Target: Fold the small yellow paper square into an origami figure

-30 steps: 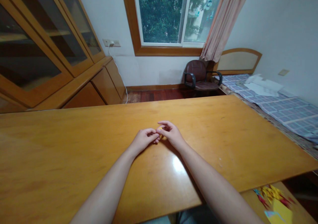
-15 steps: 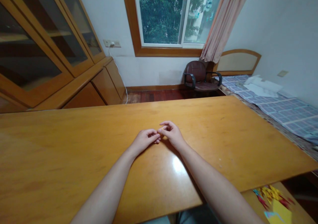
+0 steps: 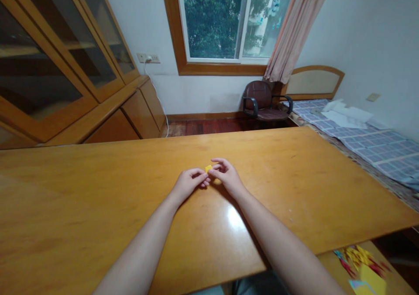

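Note:
Between my two hands, just over the middle of the wooden table (image 3: 108, 199), is a small piece of yellow paper (image 3: 208, 168). My left hand (image 3: 191, 181) pinches its lower left side with thumb and forefinger. From the other side my right hand (image 3: 227, 175) grips it by thumb and fingertips, the forefinger raised a little. The piece looks folded, but its exact shape is too small to make out. Both forearms rest along the tabletop.
At the lower right, a lower surface holds yellow paper sheets (image 3: 373, 279) and a pile of yellow, red and blue folded pieces (image 3: 358, 256). Beyond the table stand a brown armchair (image 3: 262, 101), a bed (image 3: 376, 142) and a glass-door cabinet (image 3: 65, 68).
More of the yellow paper shows now between my fingertips. My left fingers have shifted slightly left and my grip has changed a little; the arms stay in place.

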`<control>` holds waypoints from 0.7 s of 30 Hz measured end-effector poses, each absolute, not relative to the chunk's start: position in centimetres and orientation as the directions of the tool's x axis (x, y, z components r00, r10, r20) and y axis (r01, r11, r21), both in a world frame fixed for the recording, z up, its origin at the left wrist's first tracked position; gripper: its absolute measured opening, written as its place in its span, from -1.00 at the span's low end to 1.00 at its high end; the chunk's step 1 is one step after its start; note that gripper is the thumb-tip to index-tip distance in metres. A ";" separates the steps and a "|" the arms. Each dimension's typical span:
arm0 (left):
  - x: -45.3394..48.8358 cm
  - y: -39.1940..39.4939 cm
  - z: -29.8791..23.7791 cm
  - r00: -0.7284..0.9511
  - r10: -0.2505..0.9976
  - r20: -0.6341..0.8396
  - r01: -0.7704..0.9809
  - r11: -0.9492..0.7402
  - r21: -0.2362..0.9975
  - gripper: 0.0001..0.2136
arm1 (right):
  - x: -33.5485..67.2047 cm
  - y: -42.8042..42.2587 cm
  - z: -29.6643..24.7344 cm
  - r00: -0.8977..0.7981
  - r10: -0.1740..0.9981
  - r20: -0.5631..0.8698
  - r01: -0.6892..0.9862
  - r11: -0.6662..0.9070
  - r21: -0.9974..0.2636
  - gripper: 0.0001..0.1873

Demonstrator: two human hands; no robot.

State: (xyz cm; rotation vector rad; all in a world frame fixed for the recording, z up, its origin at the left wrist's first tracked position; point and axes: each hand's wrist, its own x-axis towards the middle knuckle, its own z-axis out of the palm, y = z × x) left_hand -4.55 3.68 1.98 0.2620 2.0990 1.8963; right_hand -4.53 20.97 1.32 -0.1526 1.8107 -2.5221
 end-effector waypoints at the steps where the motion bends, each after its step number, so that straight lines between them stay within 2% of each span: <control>1: -4.5 3.7 2.0 -0.939 0.329 -0.102 -0.068 0.113 0.991 -0.65 | -4.5 21.0 1.3 -0.994 -0.093 0.059 -0.026 -0.323 -0.946 -0.53; 9: -4.4 3.7 2.2 -0.923 0.368 -0.112 -0.071 0.123 0.990 -0.66 | -4.4 21.0 1.2 -0.993 -0.107 0.059 -0.024 -0.304 -0.952 -0.59; 14: -4.4 3.5 2.2 -0.919 0.389 -0.068 -0.023 0.120 0.993 -0.69 | -4.4 21.0 1.2 -0.991 -0.122 0.055 -0.016 -0.303 -0.953 -0.59; 21: -4.4 3.6 2.4 -0.951 0.308 0.019 0.052 0.101 0.994 -0.73 | -4.2 20.9 1.4 -0.991 -0.131 0.013 0.018 -0.237 -0.971 -0.61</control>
